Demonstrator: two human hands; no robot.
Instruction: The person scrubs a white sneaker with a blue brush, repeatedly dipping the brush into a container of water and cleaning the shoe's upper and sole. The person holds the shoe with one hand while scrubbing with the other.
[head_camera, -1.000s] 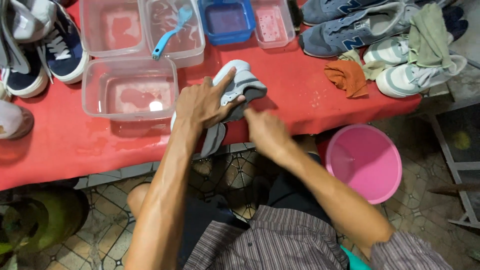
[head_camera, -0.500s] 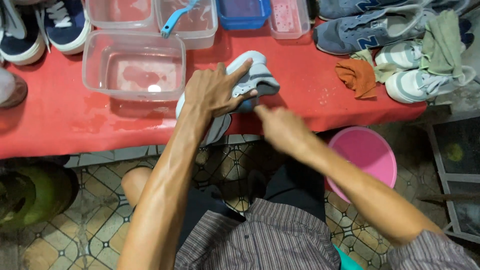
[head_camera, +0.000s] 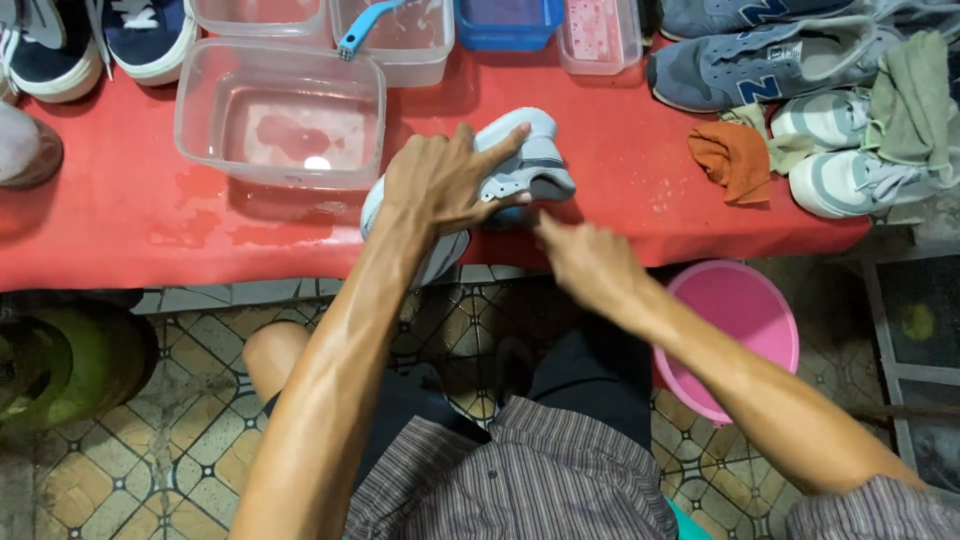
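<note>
A light grey and white sneaker (head_camera: 528, 150) lies on its side at the front edge of the red-covered table (head_camera: 130, 225), its sole hanging partly over the edge. My left hand (head_camera: 440, 180) lies spread over the sneaker and holds it down, fingers reaching across the upper. My right hand (head_camera: 585, 262) is just below and to the right of the shoe, with its fingertips at the lower side of the shoe. Whether it holds anything is hidden.
A clear plastic tub of water (head_camera: 280, 112) stands left of the shoe. Behind are more tubs, one with a blue brush (head_camera: 365, 28), and a blue box (head_camera: 508, 20). Other sneakers (head_camera: 770, 55) and an orange rag (head_camera: 735, 155) lie at right. A pink bucket (head_camera: 745, 325) sits on the tiled floor.
My view has shifted, so the table sits higher in frame. My right hand has drawn down and right from the shoe's middle to its lower edge. The left hand stays on the sneaker.
</note>
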